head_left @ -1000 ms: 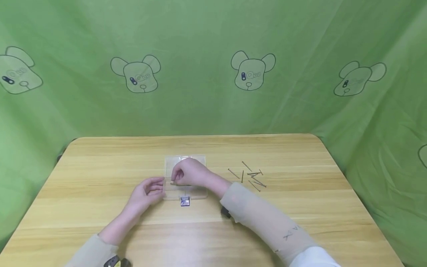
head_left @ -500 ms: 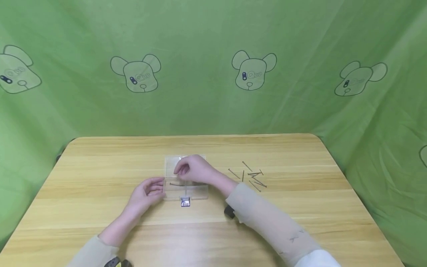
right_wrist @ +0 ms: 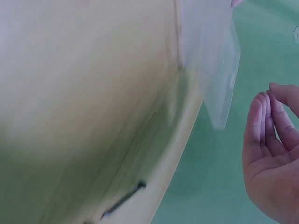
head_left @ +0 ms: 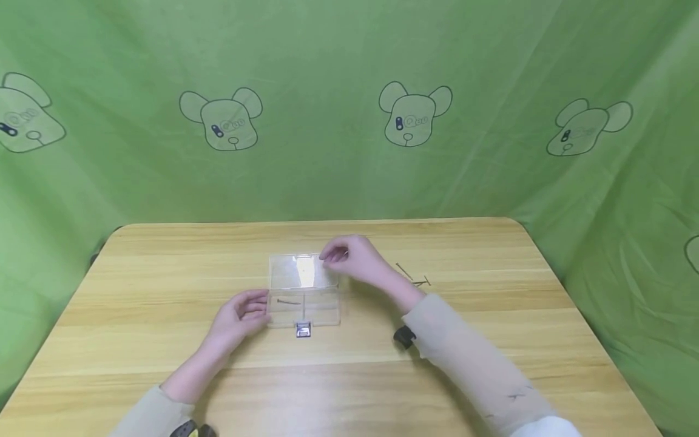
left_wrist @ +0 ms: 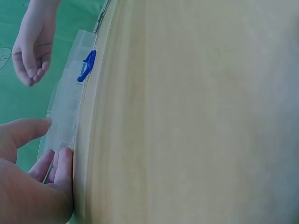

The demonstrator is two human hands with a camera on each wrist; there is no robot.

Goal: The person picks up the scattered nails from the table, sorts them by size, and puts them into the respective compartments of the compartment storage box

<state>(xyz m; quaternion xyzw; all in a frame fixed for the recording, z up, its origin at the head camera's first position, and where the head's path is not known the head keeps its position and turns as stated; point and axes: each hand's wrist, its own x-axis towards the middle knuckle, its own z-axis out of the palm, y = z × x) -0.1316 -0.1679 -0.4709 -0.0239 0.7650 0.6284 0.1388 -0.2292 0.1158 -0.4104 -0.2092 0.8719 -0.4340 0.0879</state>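
Observation:
A clear plastic divided box (head_left: 321, 315) lies with its lid (head_left: 284, 270) folded back and its blue latch (head_left: 303, 329) toward the front. In its left compartment lies one thin nail (head_left: 289, 301). My left hand (head_left: 240, 315) rests against the box's left side, thumb and fingertips touching it. Near the lid's right back corner, my right hand (head_left: 355, 260) hovers with its fingers loosely bent. Thumb and fingertips are close together in the right wrist view, and I see nothing between them.
Several loose nails (head_left: 404, 271) lie on the wooden table (head_left: 349, 382) to the right of the box, partly hidden by my right hand and wrist. A green cloth (head_left: 327, 182) with mouse-like drawings hangs behind and beside the table.
My right hand has moved from over the box to the right and back, away from the nail in the left compartment. The left hand and the box have stayed in place.

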